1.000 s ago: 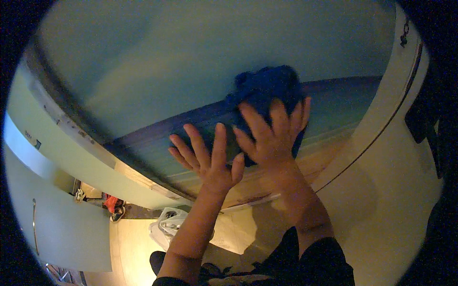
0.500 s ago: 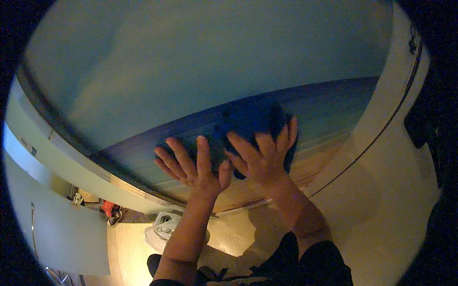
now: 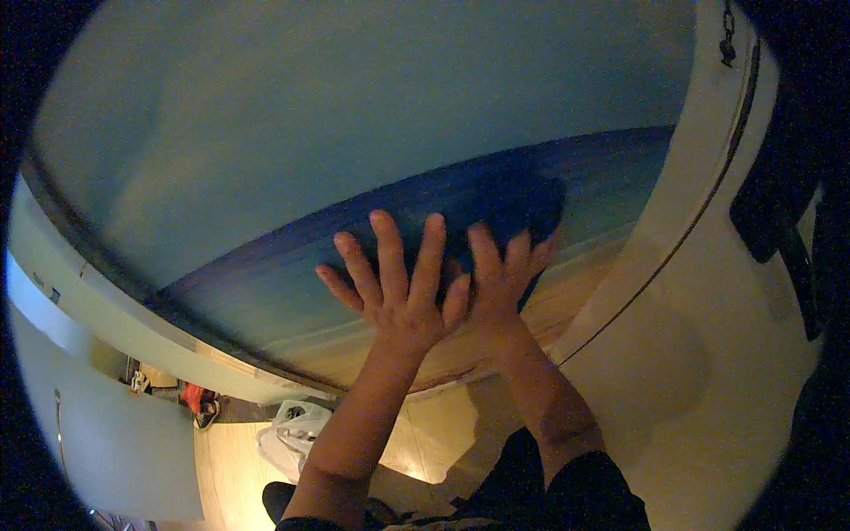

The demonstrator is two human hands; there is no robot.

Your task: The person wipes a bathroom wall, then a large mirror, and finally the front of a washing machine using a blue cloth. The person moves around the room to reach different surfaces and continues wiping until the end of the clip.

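Observation:
A large upright panel (image 3: 354,106), printed or painted with blue sky, sea and a sandy strip, fills the space in front of me. Against its sea band my left hand (image 3: 398,288) lies with fingers spread, holding nothing. My right hand (image 3: 509,274) is close beside it, the left thumb near or touching it. Its fingers are apart and a little bent, and they are blurred. Around and above the right hand is a dark blue patch (image 3: 522,199); whether it is a cloth or a shadow, I cannot tell.
At right, a pale wall (image 3: 673,354) carries a dark curved line and a hanging chain (image 3: 728,40). A white plastic bag (image 3: 297,429) sits on the light wooden floor (image 3: 235,473). Shoes (image 3: 199,403) and a pale door with a handle (image 3: 58,416) are at lower left.
My left hand has moved right and up across the panel, closer to my right hand. The dark blue patch has shifted slightly right. The whole view has moved a little.

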